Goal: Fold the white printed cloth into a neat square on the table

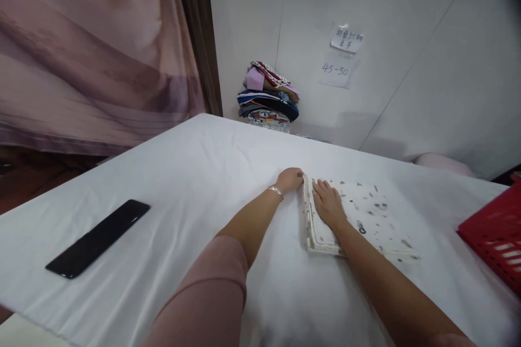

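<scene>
Pinching the far left corner of the folded cloth (372,219) with the left hand (290,179), laid the right hand (329,206) flat on top, right of frame centre, seemingly to steady the layers; worked well apart from the black slab (100,237), lower left.

We record the bundle (372,217) as soft, matt cloth; the tablecloth (191,179), matt and creased; the panel (98,237), smooth and glossy; the basket (492,222), plastic; the bracelet (277,191), shiny metal; the signs (347,40), paper.

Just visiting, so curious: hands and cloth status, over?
Left hand at far left corner of folded cloth. Right hand flat on top. Red basket apart, at right.
</scene>
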Tool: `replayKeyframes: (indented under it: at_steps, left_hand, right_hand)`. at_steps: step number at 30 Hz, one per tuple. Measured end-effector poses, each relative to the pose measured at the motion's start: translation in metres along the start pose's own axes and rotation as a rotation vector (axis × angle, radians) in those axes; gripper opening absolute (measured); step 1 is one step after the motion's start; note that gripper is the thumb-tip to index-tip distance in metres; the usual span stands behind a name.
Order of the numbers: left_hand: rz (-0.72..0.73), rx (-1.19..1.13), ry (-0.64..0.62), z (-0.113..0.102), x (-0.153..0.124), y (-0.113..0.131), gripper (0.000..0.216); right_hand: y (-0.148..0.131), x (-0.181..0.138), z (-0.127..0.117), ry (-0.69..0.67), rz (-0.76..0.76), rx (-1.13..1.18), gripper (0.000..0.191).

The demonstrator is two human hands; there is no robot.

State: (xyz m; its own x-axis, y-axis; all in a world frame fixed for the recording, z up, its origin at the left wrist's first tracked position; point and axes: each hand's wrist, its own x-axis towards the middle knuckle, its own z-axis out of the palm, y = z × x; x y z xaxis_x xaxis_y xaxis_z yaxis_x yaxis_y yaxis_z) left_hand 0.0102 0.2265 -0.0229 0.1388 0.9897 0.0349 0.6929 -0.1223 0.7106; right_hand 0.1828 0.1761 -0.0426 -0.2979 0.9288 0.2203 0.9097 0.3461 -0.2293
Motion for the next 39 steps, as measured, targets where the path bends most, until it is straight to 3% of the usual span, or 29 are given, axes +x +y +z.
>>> replayKeyframes:
  at_steps: [4,8,18,25,33,39]
  left_hand:
    - [0.003,-0.054,-0.088,-0.008,0.012,-0.008,0.024]
    - [0.008,-0.18,-0.129,-0.009,0.01,-0.015,0.036]
    - [0.064,-0.1,-0.069,0.004,-0.005,-0.013,0.048]
    - [-0.062,-0.07,0.064,0.014,-0.006,-0.004,0.031]
    - [-0.056,-0.08,0.199,-0.003,-0.015,-0.01,0.029]
    - [-0.101,-0.036,0.153,-0.006,-0.012,-0.023,0.031]
  right_hand:
    - [0.001,-0.001,0.0,0.001,-0.006,0.016,0.046]
    - [0.0,-0.001,-0.001,-0.005,0.017,0.047,0.046]
    - [0.003,-0.001,-0.001,-0.027,0.005,-0.005,0.046]
    - [0.003,-0.003,0.0,-0.03,-0.006,-0.04,0.046]
    - [-0.017,-0.004,-0.002,-0.079,-0.079,-0.008,0.048]
    - [-0.026,0.0,-0.001,-0.106,-0.082,-0.055,0.049]
